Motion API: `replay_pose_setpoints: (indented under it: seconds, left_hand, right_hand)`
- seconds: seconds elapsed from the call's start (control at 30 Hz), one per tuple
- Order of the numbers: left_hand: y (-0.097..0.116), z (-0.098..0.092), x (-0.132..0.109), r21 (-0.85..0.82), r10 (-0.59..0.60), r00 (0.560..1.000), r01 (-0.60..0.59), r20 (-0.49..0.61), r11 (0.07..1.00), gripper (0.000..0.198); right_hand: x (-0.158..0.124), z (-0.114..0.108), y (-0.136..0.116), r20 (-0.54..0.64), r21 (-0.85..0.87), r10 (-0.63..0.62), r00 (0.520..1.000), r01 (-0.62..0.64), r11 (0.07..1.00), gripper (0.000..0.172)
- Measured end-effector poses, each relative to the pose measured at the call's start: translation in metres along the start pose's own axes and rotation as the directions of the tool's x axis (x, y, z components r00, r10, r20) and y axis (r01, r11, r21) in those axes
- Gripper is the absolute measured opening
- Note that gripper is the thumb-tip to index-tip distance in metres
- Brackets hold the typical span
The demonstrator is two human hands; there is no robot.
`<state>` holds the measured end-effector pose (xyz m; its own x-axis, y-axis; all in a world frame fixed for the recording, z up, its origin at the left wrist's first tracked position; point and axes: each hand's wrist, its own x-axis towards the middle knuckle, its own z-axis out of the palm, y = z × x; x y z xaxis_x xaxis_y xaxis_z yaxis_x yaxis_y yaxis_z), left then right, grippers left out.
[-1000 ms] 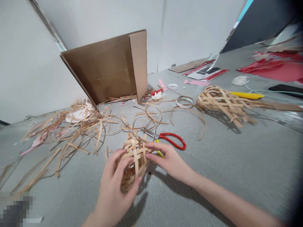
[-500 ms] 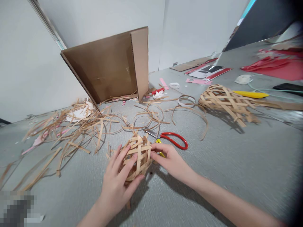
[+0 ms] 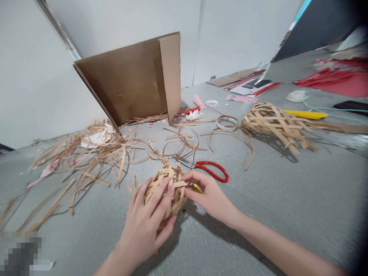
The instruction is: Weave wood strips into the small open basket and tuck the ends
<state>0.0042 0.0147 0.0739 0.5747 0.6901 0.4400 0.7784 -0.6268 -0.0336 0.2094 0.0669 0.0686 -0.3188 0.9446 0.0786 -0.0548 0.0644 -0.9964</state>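
Woven strip basket sits low over the desk, our left hand spread around it to steady the crossings, our right hand pinching its edge, just beside red-handled scissors.

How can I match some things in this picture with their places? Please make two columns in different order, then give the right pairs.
Things:
1. Scissors
2. Cardboard
3. Small woven piece
4. Large woven piece

Places:
A. Beside the yellow tool
B. Just beyond the right hand
C. Between that hand and the left hand
D. Standing near the wall

Pairs: 1-B, 2-D, 3-C, 4-A
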Motion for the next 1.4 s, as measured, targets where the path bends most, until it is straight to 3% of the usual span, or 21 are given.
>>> replay_pose_setpoints:
  seconds: [0.23,0.57,0.7,0.93,1.4]
  left_hand:
    - [-0.001,-0.007,0.004,0.024,0.08,0.996,-0.081,0.031,0.996,0.055]
    - [-0.004,-0.007,0.002,-0.002,0.079,0.995,-0.079,0.054,0.997,0.056]
    - [-0.004,-0.01,0.005,-0.045,0.117,0.991,-0.114,0.067,0.992,0.057]
    - [-0.004,-0.012,0.011,-0.126,0.107,0.992,-0.113,-0.06,0.985,0.046]
    - [-0.005,-0.011,0.013,-0.141,0.085,0.996,-0.089,-0.033,0.986,0.043]
  right_hand:
    - [-0.001,0.0,0.001,0.032,0.053,0.008,0.999,-0.009,0.999,0.009]
    - [-0.006,-0.003,-0.005,0.05,0.016,0.012,0.999,-0.013,1.0,0.028]
    - [-0.005,-0.001,-0.004,0.029,-0.035,0.019,0.999,-0.018,0.999,0.025]
    - [-0.005,0.0,-0.005,0.009,-0.108,-0.01,1.0,0.011,0.994,0.019]
    - [-0.007,0.005,-0.006,0.039,-0.15,-0.053,0.998,0.058,0.987,0.024]
